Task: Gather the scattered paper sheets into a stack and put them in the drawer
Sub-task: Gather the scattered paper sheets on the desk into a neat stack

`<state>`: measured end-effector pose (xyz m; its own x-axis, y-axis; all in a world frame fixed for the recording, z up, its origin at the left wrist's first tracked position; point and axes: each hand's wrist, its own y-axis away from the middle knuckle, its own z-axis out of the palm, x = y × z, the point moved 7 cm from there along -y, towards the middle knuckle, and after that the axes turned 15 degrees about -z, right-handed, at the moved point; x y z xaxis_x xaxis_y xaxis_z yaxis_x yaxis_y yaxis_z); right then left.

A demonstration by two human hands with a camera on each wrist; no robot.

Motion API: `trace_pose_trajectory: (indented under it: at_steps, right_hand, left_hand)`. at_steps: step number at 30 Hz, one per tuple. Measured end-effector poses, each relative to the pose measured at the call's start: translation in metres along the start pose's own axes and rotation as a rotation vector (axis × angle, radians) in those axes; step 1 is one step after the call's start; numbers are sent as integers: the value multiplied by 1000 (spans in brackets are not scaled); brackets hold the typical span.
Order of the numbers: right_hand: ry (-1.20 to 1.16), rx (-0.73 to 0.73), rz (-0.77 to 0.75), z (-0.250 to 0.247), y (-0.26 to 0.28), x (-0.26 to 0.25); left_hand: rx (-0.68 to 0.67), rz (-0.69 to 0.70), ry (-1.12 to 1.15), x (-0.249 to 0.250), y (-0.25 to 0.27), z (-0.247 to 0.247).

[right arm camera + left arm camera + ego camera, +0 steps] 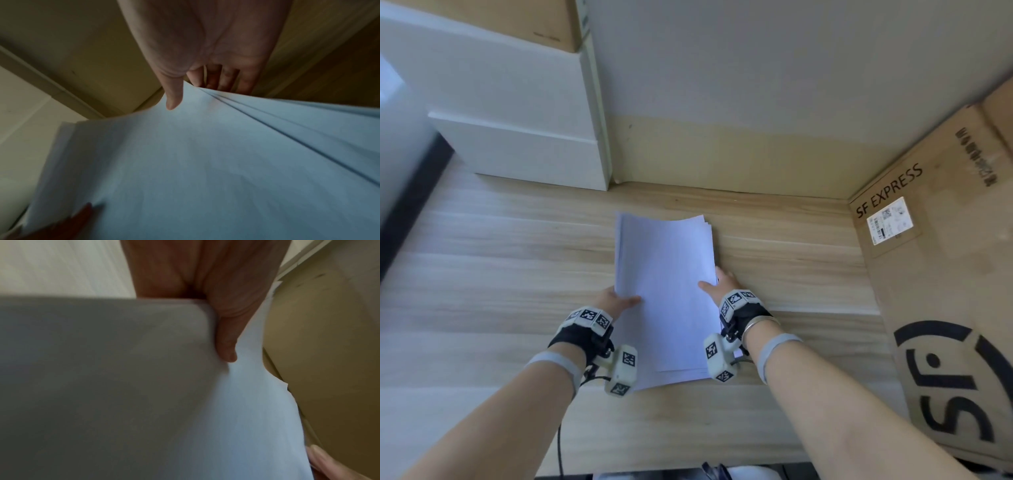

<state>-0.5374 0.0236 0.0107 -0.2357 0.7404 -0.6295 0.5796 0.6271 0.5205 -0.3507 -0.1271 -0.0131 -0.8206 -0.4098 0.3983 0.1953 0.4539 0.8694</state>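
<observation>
A stack of white paper sheets (pixel 666 291) is held above the wooden floor in the middle of the head view, its edges slightly fanned at the far right corner. My left hand (pixel 616 301) grips its left edge, thumb on top and fingers underneath. My right hand (pixel 719 284) grips the right edge the same way. In the left wrist view the left thumb (pixel 225 344) presses on the stack of sheets (pixel 236 410). In the right wrist view the right thumb (pixel 173 95) lies on the stack of sheets (pixel 195 162), with fingers (pixel 224 78) curled beneath several layered edges. The white drawer unit (pixel 524 137) stands at the back left.
A large SF Express cardboard box (pixel 941 267) stands close on the right. A beige wall (pixel 739 144) closes off the back. Another cardboard box (pixel 527 20) sits on top of the white unit. Wooden floor (pixel 500 274) spreads to the left of the stack.
</observation>
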Motion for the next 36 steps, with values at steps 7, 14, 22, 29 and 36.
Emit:
trace_pose_trajectory:
  at_steps: [7, 14, 22, 29, 36]
  right_hand:
    - [-348, 224, -52, -47, 14, -2]
    - [-489, 426, -334, -114, 34, -69]
    - [-615, 414, -399, -122, 48, -102]
    - [-567, 373, -295, -98, 52, -99]
    - [-379, 647, -696, -176, 68, -165]
  left_hand:
    - [32, 155, -5, 37, 26, -9]
    - [-6, 363, 196, 101, 78, -34]
    - [-30, 440, 223, 120, 100, -52]
    - [29, 372, 221, 111, 91, -42]
    - [93, 373, 199, 120, 94, -37]
